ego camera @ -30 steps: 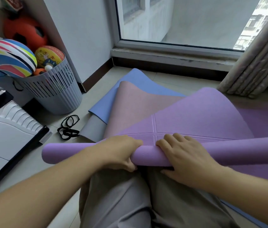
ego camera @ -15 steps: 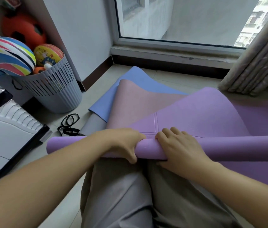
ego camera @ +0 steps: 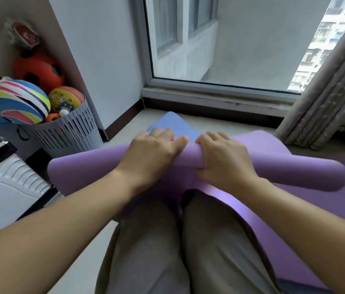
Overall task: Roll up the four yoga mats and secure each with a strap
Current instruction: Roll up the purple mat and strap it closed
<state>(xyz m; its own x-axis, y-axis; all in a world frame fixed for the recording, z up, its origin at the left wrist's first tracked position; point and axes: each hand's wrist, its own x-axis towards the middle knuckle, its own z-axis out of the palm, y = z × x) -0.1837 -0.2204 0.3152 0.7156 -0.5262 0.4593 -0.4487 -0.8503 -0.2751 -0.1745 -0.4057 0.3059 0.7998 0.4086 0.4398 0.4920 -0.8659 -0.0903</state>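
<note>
As left hand [ego camera: 154, 149] and right hand [ego camera: 222, 160] clutch purple mat [ego camera: 294, 175] | mat rolled nearer window [ego camera: 241, 43]

A slotted grey basket [ego camera: 67, 132] holding balls [ego camera: 21, 100] sits at ten o'clock, a window [ego camera: 231, 39] at twelve, a curtain [ego camera: 326, 102] at two.

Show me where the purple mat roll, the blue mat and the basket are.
purple mat roll [ego camera: 294, 175]: head view, right part of the roll.
blue mat [ego camera: 173, 122]: head view, far corner beyond the hands.
basket [ego camera: 70, 134]: head view, slatted wall.
</note>
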